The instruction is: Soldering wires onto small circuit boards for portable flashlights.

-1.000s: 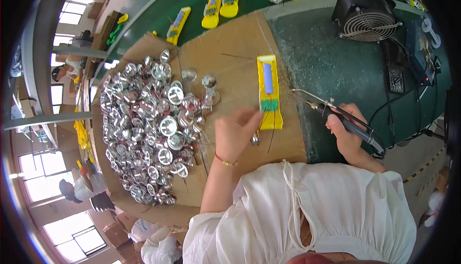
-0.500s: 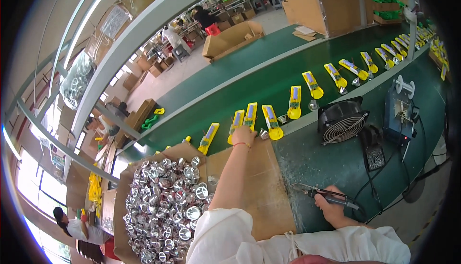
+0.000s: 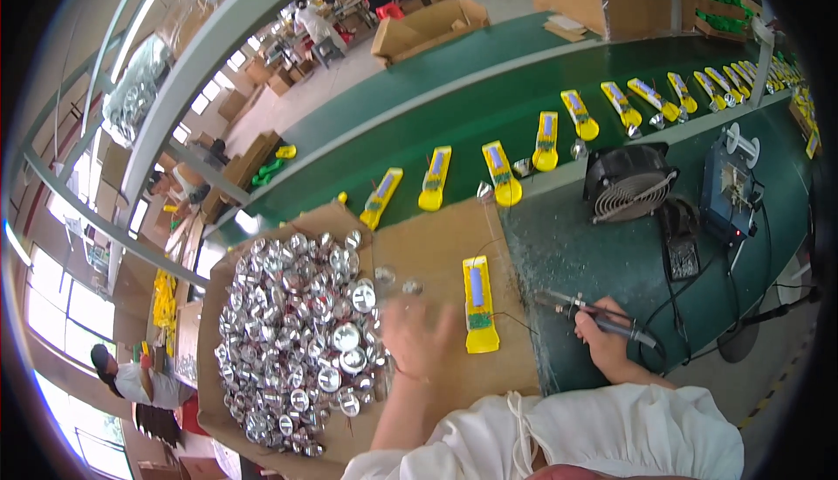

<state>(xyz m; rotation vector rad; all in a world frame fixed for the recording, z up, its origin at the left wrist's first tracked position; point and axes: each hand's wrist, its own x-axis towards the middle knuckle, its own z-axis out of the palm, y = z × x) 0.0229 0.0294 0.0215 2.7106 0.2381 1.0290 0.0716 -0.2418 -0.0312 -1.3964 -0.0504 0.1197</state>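
Observation:
My left hand point(image 3: 415, 333), smeared by motion, is over the brown cardboard sheet point(image 3: 428, 244) beside a heap of shiny silver reflector cups point(image 3: 297, 332). A loose silver cup point(image 3: 412, 286) lies just beyond its fingers; whether the hand holds anything does not show. To its right, a yellow flashlight housing point(image 3: 479, 305) with a purple cell, a green circuit board and thin wires lies on the cardboard. My right hand point(image 3: 602, 332) is closed round the handle of a soldering iron point(image 3: 624, 330), its tip pointing left over the green bench.
Beyond the cardboard, a green conveyor belt point(image 3: 349, 161) carries a row of yellow housings, some with silver cups beside them. On the right stand a black fan point(image 3: 630, 181), a soldering iron stand point(image 3: 679, 240) and a blue solder-wire unit point(image 3: 730, 188). Cables trail there. Co-workers sit farther off.
My left hand has drawn back from the belt toward the cups. One yellow housing has come from the belt onto the cardboard. My right hand still holds the soldering iron.

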